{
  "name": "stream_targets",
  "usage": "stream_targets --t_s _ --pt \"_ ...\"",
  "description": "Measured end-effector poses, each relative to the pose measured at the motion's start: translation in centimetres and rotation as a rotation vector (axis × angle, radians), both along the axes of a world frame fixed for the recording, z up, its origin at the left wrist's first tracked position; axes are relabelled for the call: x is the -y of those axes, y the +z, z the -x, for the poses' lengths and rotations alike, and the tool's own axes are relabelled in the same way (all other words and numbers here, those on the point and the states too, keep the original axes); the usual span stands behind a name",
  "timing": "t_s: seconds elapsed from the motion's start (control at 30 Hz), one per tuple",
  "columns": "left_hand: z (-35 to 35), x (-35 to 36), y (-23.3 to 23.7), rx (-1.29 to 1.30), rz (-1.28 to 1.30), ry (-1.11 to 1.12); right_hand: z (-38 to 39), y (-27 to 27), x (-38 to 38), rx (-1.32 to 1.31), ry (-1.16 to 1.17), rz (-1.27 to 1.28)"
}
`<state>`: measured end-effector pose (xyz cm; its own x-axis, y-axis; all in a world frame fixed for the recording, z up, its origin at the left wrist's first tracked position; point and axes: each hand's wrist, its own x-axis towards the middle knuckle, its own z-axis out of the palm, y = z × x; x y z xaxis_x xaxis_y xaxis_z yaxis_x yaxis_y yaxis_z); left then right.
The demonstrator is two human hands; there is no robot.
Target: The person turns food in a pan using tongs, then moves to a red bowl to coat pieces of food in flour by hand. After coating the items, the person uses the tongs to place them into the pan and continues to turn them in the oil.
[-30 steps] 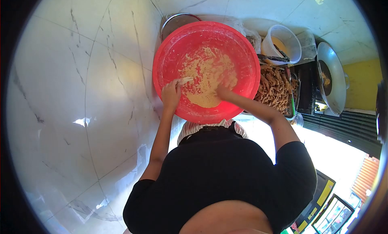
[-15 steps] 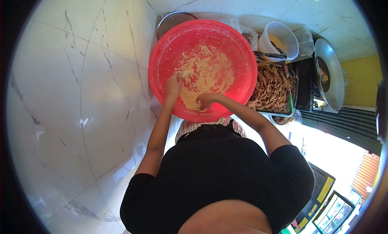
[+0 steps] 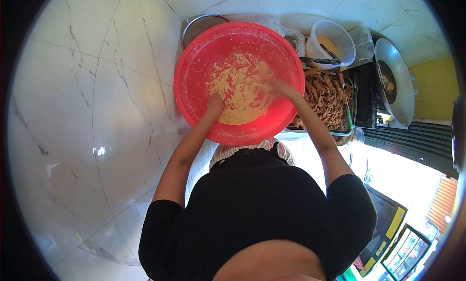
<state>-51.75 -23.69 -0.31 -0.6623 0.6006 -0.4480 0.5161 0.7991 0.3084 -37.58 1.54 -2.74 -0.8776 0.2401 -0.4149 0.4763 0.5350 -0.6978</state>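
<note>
A big red basin [image 3: 193,70] holds a pale yellow, crumbly flour-like mixture [image 3: 240,104] spread over its bottom. On the left side of the mixture is my left hand [image 3: 215,104], its fingers pointing down into the mix and mostly hidden. Over the right part of the basin, at the mixture's edge, my right hand [image 3: 280,88] is smeared by motion. Whether its fingers hold any of the mixture does not show.
Right of the basin, a tray of browned fried strips [image 3: 323,99] has green-handled tongs [image 3: 348,117] on it. Behind stands a translucent tub [image 3: 335,36] with yellowish liquid. A large wok [image 3: 400,82] is farther right. A marbled tile wall [image 3: 63,135] lies left.
My right hand has moved from the near edge of the mixture up and to the right. My left hand has shifted slightly down, into the mixture. The view has shifted a little.
</note>
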Motion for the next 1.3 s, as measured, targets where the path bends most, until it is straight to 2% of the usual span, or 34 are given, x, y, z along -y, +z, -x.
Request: stream_targets --t_s 0.03,0.1,0.13,0.17,0.23,0.27,0.3,0.33,0.37,0.47,0.53,0.57,0.63,0.67,0.73,0.83,0.9,0.93,1.0,1.03,1.07,1.1,1.13,1.17,1.2,1.23,1.3 --pt "0.0 0.0 -1.3 -0.022 -0.078 0.054 0.0 0.9 0.0 -0.001 0.000 0.000" --pt "-1.5 -1.5 3.3 0.008 -0.002 0.004 -0.1 3.6 0.1 0.013 0.089 -0.155" --pt "-2.1 -1.9 5.1 0.037 0.075 -0.045 -0.1 3.8 0.3 0.013 0.090 -0.157" --pt "-2.3 -1.6 3.7 0.036 0.074 -0.044 -0.1 3.9 0.4 0.025 0.041 -0.118" --pt "-2.6 -0.7 -0.5 0.009 0.085 -0.346 -0.1 3.7 0.5 0.036 -0.011 -0.080" --pt "-3.3 -0.6 -1.3 0.007 0.082 -0.348 -0.1 3.0 0.5 0.012 -0.030 -0.047" --pt "-4.6 -0.6 -2.1 0.076 -0.057 -0.195 -0.2 2.4 0.4 -0.010 -0.048 -0.012" --pt "-5.7 -0.9 -2.5 0.146 -0.194 -0.040 -0.2 2.3 0.3 -0.009 -0.050 -0.013" --pt "-6.5 -1.5 -2.1 0.146 -0.195 -0.043 -0.1 2.3 0.3 0.004 -0.031 -0.009" --pt "-8.8 -3.6 -1.5 0.110 -0.235 -0.182 -0.1 1.2 0.1 0.008 -0.036 0.023" --pt "-9.6 -4.8 -1.2 0.163 -0.263 -0.354 0.1 0.3 0.1 -0.004 -0.053 0.049" --pt "-9.5 -5.6 -1.0 0.163 -0.265 -0.355 0.3 0.1 0.0 -0.032 -0.064 0.028" --pt "-8.9 -6.9 -0.2 0.490 -0.119 -0.428 0.3 -0.2 -0.1 -0.059 -0.074 0.006" --pt "-8.8 -6.8 0.8 0.490 -0.122 -0.426 0.3 -0.2 -0.2 -0.068 -0.063 -0.002" --pt "-8.1 -6.3 2.6 1.136 -0.238 0.026 0.2 -0.4 -0.4 -0.074 -0.051 -0.012" --pt "-6.6 -5.4 4.5 1.245 -0.353 0.065 0.1 -1.3 -0.4 -0.106 -0.059 -0.008" --pt "-5.4 -4.7 5.0 1.315 -0.442 0.125 -0.2 -1.8 0.1 -0.299 -0.084 -0.085" --pt "-5.0 -4.3 5.2 1.387 -0.528 0.187 -0.2 -0.7 0.8 -0.301 -0.080 -0.085" --pt "-4.3 -3.6 7.2 1.321 -0.551 0.264 -0.2 3.8 3.1 -0.269 -0.241 0.108" --pt "-4.2 -3.5 7.8 1.258 -0.567 0.337 -0.2 5.5 4.4 -0.270 -0.239 0.108" --pt "-4.3 -3.4 7.7 1.256 -0.570 0.337 -0.2 7.0 5.9 -0.425 -0.313 0.226" --pt "-4.4 -3.4 7.4 1.176 -0.676 0.345 -0.1 7.8 6.9 -0.581 -0.386 0.346" --pt "-4.4 -3.5 7.6 1.091 -0.780 0.350 0.0 7.8 7.4 -0.585 -0.384 0.345" --pt "-4.3 -3.5 7.8 1.089 -0.782 0.347 0.1 7.9 7.8 -0.476 -0.456 0.454" --pt "-4.2 -3.5 8.0 1.082 -0.755 0.260 0.2 7.9 8.1 -0.363 -0.526 0.563" --pt "-4.2 -3.5 8.2 1.073 -0.726 0.172 0.3 8.6 8.5 -0.367 -0.528 0.563" --pt "-5.2 -3.8 7.2 1.104 -0.801 0.181 0.3 10.1 8.9 -0.353 -0.621 0.886"
